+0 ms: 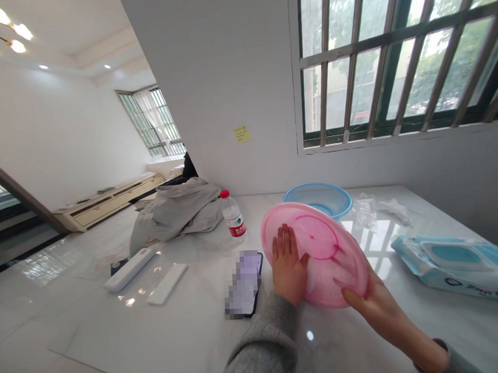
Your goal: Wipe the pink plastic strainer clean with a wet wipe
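We hold pink plastic mesh colander (334,243) tilted over white marble tabletop (156,339): left hand (287,264) flat on mesh, fingers spread wide; right hand (380,312) clasping rim, fingers seemingly behind it.

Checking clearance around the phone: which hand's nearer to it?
Left. The left hand lies flat on the pink plastic colander, just right of the phone. The right hand holds the colander's rim, farther right of the phone.

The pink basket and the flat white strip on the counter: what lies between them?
In the head view, a phone lies between the pink basket and the white strip.
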